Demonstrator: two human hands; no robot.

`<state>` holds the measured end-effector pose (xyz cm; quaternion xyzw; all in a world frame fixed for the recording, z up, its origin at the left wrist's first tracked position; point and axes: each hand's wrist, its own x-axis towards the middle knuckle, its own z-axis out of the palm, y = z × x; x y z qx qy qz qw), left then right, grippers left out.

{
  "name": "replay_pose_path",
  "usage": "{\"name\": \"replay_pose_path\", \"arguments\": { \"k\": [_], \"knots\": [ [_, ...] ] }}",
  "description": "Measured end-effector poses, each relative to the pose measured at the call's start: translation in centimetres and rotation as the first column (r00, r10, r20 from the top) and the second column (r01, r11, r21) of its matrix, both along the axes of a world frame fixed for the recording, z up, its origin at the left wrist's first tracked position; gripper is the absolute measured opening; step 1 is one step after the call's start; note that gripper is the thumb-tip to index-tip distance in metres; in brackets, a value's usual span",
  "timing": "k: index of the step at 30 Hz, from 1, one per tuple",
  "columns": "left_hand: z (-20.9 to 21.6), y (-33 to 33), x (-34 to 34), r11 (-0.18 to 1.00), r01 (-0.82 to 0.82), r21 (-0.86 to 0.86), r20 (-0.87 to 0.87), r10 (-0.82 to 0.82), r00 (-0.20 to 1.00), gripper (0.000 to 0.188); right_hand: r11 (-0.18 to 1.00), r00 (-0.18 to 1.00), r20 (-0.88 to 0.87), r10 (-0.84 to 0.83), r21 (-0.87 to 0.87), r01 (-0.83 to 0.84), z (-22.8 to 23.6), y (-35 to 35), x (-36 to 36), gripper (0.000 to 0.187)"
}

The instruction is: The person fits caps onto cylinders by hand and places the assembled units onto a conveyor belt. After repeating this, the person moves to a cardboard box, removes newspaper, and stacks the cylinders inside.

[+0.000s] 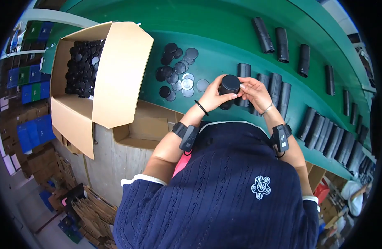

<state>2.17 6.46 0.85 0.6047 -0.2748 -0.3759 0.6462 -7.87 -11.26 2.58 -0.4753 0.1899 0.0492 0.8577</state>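
My left hand [213, 96] is closed around a black cylindrical tube [230, 83], fingers behind it and thumb across the front. The tube stands roughly end-on to me, with a flat round black end on top. My right hand [257, 94] is closed at the tube's right side, with thumb and fingertips pinched against its upper edge. Whether a small part sits between those fingertips I cannot tell. Left of my hands, several loose black discs [172, 78] lie on the green bench [153, 41], a few of them shiny. Ribbed black tubes [275, 89] lie just beyond my right hand.
An open cardboard carton [122, 76] filled with black discs [81, 66] stands at the left. Another open carton [147, 128] sits below the bench edge. More black tubes [328, 133] line the bench at right, and others [283, 45] rest on the raised green back.
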Motion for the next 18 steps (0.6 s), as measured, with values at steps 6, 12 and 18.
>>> {"name": "replay_pose_path", "arguments": {
  "k": [6,12,18],
  "knots": [
    [0.3,0.6,0.8,0.997,0.047,-0.068,0.268,-0.027,0.963,0.057,0.997,1.000,0.023,-0.016,-0.080,0.018,-0.6,0.7,-0.8,0.014],
    [1.2,2.8,0.8,0.999,-0.033,0.023,-0.282,0.038,0.959,0.047,0.998,0.998,-0.010,0.067,0.019,-0.067,0.6,1.9,0.8,0.013],
    [2.1,2.6,1.4,0.999,-0.051,-0.002,-0.414,0.045,0.909,0.039,0.994,0.994,-0.020,0.111,-0.004,-0.111,0.1,2.7,2.7,0.017]
  ]
}}
